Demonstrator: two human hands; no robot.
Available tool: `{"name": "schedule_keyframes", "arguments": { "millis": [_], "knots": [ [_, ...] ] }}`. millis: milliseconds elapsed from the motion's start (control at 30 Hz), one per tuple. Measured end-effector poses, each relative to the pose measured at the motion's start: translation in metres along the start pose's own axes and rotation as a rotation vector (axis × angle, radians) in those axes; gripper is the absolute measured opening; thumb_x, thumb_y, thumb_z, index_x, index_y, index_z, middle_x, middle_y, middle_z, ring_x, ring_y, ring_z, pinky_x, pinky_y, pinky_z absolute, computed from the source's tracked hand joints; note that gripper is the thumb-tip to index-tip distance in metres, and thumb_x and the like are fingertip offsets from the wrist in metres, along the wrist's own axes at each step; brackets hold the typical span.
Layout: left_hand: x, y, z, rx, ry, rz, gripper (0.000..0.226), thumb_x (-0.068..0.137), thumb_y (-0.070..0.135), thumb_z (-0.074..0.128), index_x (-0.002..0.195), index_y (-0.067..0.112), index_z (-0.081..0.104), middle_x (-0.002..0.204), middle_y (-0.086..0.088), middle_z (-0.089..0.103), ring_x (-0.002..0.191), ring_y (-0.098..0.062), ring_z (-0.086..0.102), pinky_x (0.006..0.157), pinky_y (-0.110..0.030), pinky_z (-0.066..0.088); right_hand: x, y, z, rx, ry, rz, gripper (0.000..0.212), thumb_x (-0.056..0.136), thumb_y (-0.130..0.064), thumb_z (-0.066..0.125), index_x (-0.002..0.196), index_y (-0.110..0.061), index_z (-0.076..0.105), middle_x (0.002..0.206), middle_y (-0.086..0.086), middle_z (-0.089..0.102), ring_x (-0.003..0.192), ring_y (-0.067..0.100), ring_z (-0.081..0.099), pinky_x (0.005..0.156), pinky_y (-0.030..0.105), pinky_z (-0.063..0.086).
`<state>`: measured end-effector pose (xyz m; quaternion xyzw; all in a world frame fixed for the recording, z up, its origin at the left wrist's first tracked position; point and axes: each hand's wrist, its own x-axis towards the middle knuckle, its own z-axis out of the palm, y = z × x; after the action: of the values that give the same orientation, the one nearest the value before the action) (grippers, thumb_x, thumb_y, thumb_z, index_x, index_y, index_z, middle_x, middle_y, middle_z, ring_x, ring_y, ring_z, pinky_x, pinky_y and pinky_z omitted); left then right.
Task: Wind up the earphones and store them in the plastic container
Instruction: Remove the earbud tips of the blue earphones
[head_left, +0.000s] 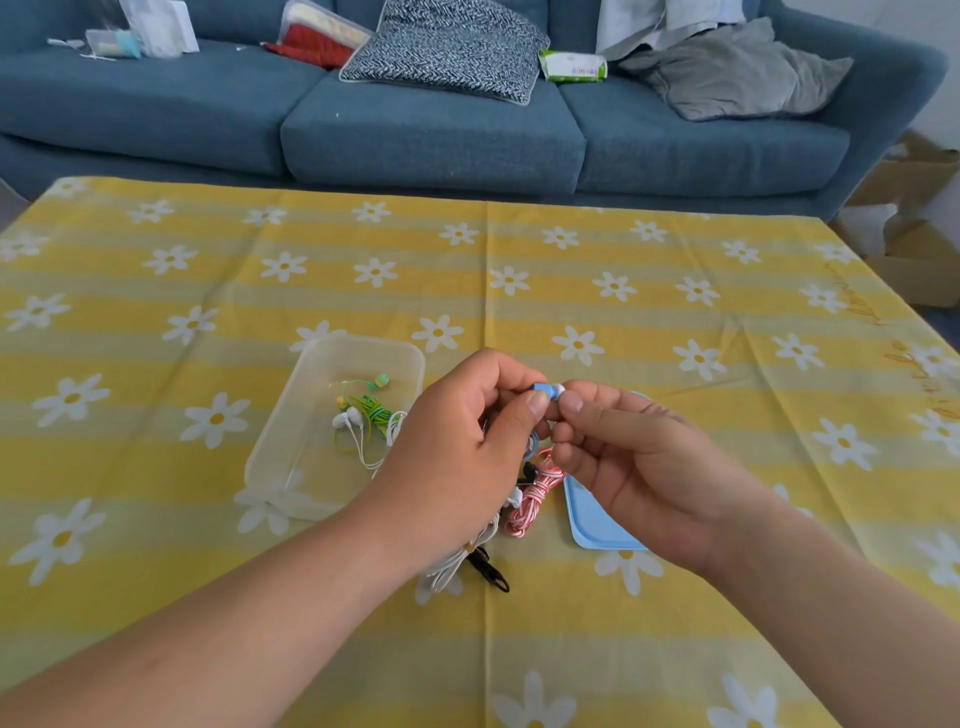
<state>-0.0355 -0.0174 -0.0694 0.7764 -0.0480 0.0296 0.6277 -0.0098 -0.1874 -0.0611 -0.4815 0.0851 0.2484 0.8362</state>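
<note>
A clear plastic container (291, 441) stands on the table left of my hands, with wound green earphones (371, 405) and white earphones (350, 423) inside. My left hand (462, 452) and my right hand (639, 457) meet above the table, both pinching a blue earphone (546, 391) with a white tip. Its blue cord loops down between the hands. Below them lie red-and-white striped earphones (535, 496), a white cord (457, 564) and a black cord (491, 569). My left hand hides part of that pile.
A light blue lid (589, 525) lies flat under my right hand. The table wears a yellow daisy cloth (675, 291). Behind it stands a blue sofa (426, 130) with cushions, a tissue pack and bags. Cardboard boxes (914, 228) sit at the right.
</note>
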Motion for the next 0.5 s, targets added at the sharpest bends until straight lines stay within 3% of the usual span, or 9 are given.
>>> {"name": "schedule_keyframes", "arguments": {
  "millis": [233, 400, 500],
  "knots": [
    [-0.0008, -0.0022, 0.0008, -0.003, -0.025, -0.019, 0.009, 0.101, 0.015, 0.061, 0.102, 0.020, 0.068, 0.085, 0.005, 0.077, 0.082, -0.007, 0.073, 0.071, -0.017, 0.055, -0.0003, -0.0004, -0.0042, -0.151, -0.034, -0.051, 0.009, 0.079, -0.005, 0.069, 0.084, -0.002, 0.075, 0.077, 0.013, 0.070, 0.065, 0.017, 0.065, 0.063, 0.026, 0.059],
    [-0.0024, -0.0030, 0.0039, 0.009, 0.002, -0.024, 0.007, 0.101, 0.015, 0.061, 0.102, 0.019, 0.067, 0.084, 0.006, 0.077, 0.079, -0.004, 0.072, 0.068, -0.011, 0.050, -0.0002, 0.0022, -0.0038, -0.244, -0.054, -0.095, 0.015, 0.082, -0.011, 0.070, 0.091, 0.001, 0.069, 0.078, 0.015, 0.066, 0.070, 0.022, 0.059, 0.065, 0.028, 0.056],
    [-0.0040, -0.0038, 0.0060, 0.005, 0.037, -0.025, 0.007, 0.101, 0.017, 0.061, 0.101, 0.022, 0.066, 0.085, 0.006, 0.077, 0.082, -0.009, 0.073, 0.072, -0.022, 0.056, -0.0009, 0.0051, -0.0016, -0.273, -0.032, -0.131, 0.018, 0.082, -0.015, 0.071, 0.092, 0.000, 0.069, 0.075, 0.012, 0.066, 0.069, 0.020, 0.057, 0.064, 0.028, 0.052]
  ]
}}
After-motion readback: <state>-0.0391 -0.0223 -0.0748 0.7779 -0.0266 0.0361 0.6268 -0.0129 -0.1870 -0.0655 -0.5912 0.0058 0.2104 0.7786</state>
